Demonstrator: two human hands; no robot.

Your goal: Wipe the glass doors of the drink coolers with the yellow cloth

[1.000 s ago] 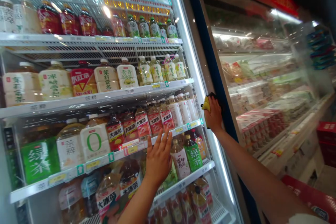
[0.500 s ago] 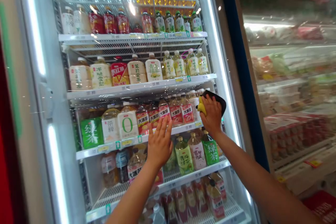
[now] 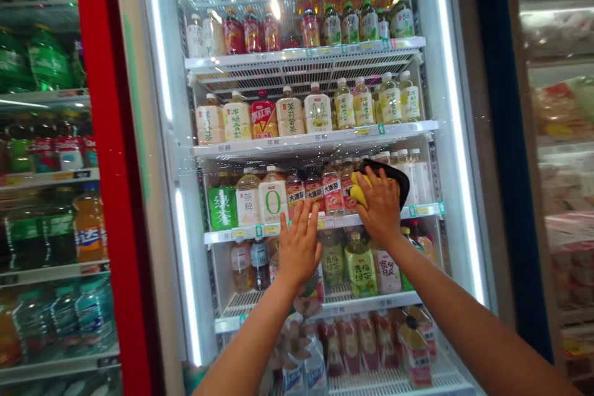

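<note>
Before me stands the glass door [image 3: 320,83] of a drinks cooler. My left hand [image 3: 301,247] rests against it with fingers spread and nothing held, in front of the shelf of iced tea bottles [image 3: 332,189]. At the right, my right hand [image 3: 379,204] presses a yellow-and-black cleaning cloth [image 3: 400,182] to the glass. The cloth's black part shows past the fingertips and its yellow part [image 3: 359,192] bulges out on the left. Part of the cloth is hidden under the palm.
Bottled drinks [image 3: 318,110] fill several shelves behind the glass. A red upright panel [image 3: 104,154] separates this cooler from another drinks cooler on the left [image 3: 49,269]. Beyond a dark blue post [image 3: 503,136] on the right stands a chilled food display [image 3: 563,223].
My view has swung left, bringing the neighbouring drinks cooler into sight. Against the bottles, my right hand and the cloth have slid left over the glass. My left hand has also shifted slightly left.
</note>
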